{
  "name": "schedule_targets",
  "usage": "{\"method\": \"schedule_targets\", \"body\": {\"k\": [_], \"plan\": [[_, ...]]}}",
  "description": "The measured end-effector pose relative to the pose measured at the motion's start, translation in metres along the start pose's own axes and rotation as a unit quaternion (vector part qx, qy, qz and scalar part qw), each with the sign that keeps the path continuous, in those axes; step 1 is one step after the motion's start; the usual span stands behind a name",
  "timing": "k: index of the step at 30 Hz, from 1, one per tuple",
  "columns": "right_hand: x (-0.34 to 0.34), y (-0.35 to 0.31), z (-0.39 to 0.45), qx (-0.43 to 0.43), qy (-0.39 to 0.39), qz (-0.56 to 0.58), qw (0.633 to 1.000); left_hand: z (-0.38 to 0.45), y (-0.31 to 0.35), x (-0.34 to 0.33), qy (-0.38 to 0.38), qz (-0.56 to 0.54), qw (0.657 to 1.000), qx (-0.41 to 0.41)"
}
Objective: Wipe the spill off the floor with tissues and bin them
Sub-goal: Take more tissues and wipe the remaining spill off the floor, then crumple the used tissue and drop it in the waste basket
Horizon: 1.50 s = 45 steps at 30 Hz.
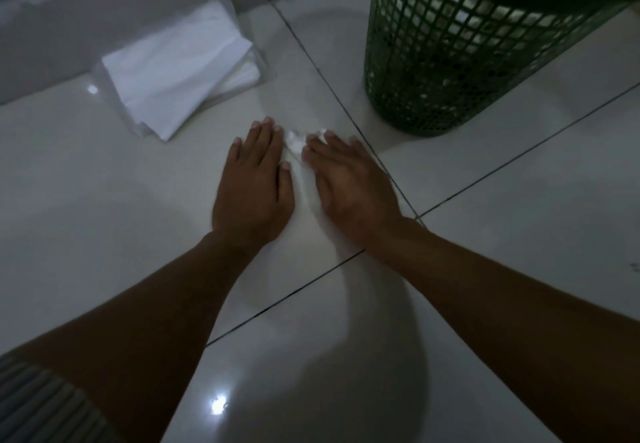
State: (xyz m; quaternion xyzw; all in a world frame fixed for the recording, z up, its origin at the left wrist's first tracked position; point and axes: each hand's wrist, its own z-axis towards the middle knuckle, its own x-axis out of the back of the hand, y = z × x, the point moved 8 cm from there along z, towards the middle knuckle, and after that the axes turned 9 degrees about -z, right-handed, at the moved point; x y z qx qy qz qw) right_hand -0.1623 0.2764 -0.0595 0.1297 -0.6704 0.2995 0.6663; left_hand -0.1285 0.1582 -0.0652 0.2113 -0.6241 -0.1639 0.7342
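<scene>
Hands: two, both palm-down on the floor (104, 172); left hand (254, 179) flat with fingers together, right hand (349, 183) flat with fingers loosely spread.
Crumpled tissue: one small white wad (296, 141) on the tile, between the fingertips of both hands, partly under the right fingers.
Tissue stack: one pile (180, 68) in clear wrap, by the wall.
Bin: one green mesh basket (450, 61), upright, right of the stack.

Left hand (254, 183) flat, palm down, right hand (349, 186) beside it, fingers spread, forearms extended
</scene>
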Motion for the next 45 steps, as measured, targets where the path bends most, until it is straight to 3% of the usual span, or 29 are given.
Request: {"method": "schedule_targets", "body": {"k": [3,5,12,16,18,22,25,31,34,39,45], "plan": [[0.0,0.025,0.018,-0.101,0.015,-0.031,0.994,-0.001,-0.001,-0.002,-0.004,0.003,1.0,-0.001],[-0.001,0.018,0.02,-0.121,0.027,-0.02,0.992,0.001,-0.001,-0.003,-0.014,0.002,1.0,0.0],[0.016,-0.012,-0.068,0.055,0.061,-0.005,0.997,-0.035,0.019,-0.003,-0.043,-0.002,0.999,0.003],[0.026,0.0,-0.072,0.054,0.044,-0.053,0.996,-0.053,0.036,-0.003,-0.069,-0.006,0.998,0.013],[0.029,0.006,-0.064,0.012,0.004,-0.041,0.999,-0.049,0.048,0.004,-0.075,-0.019,0.997,0.009],[0.066,0.016,-0.053,-0.096,0.026,0.09,0.991,-0.031,0.08,0.047,-0.011,-0.039,0.999,-0.017],[0.114,0.004,-0.046,-0.093,0.096,0.176,0.975,-0.012,0.105,0.089,0.06,-0.037,0.997,-0.026],[0.217,-0.015,-0.048,-0.077,0.24,0.192,0.948,0.015,0.154,0.166,0.173,-0.055,0.981,-0.063],[0.258,-0.009,-0.046,-0.078,0.278,0.187,0.939,0.027,0.178,0.19,0.215,-0.064,0.972,-0.075],[0.298,0.031,-0.033,-0.121,0.321,0.197,0.919,0.053,0.205,0.179,0.153,-0.077,0.983,-0.065],[0.296,0.064,-0.008,-0.157,0.26,0.127,0.944,0.073,0.23,0.169,0.114,-0.064,0.989,-0.066]]}}
